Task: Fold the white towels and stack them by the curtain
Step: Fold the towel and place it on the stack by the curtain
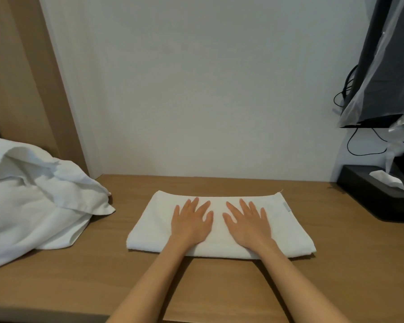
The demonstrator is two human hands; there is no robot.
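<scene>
A folded white towel (287, 231) lies flat on the wooden desk (84, 271), in the middle, near the white wall. My left hand (191, 221) rests palm down on its left half, fingers spread. My right hand (246, 222) lies palm down on its right half, fingers spread too. Neither hand grips anything. A heap of crumpled white towels (33, 199) sits on the desk's left side, apart from the folded one.
A black tissue box (369, 194) stands at the desk's right end. Above it hangs a black screen wrapped in clear plastic (383, 73), with black cables (350, 89) dangling. A wooden panel (21, 78) rises behind the heap.
</scene>
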